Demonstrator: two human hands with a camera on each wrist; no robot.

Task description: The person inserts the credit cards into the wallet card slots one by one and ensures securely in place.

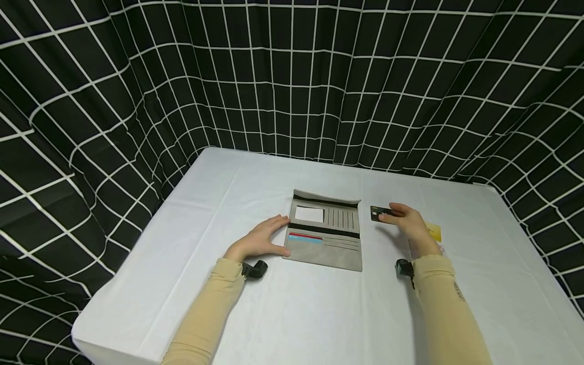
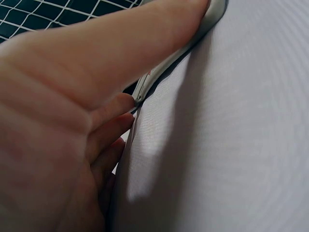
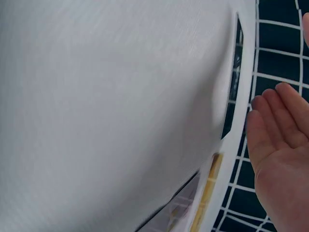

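An open grey wallet [image 1: 326, 233] lies flat in the middle of the white table [image 1: 228, 192], with a red and blue card [image 1: 304, 237] in one slot. My left hand [image 1: 262, 238] rests against the wallet's left edge [image 2: 145, 86], fingers fairly straight and thumb along the lower corner. My right hand [image 1: 408, 220] pinches a dark card [image 1: 378, 213] just right of the wallet and slightly above the table. The right wrist view shows that dark card [image 3: 235, 72] edge-on beyond the palm of my right hand [image 3: 282, 159].
A yellow card [image 1: 435, 232] lies on the table behind my right hand, and the yellow card [image 3: 210, 186] also shows in the right wrist view with another card beside it. Black cloth with a white grid [image 1: 292, 76] hangs around the table on three sides.
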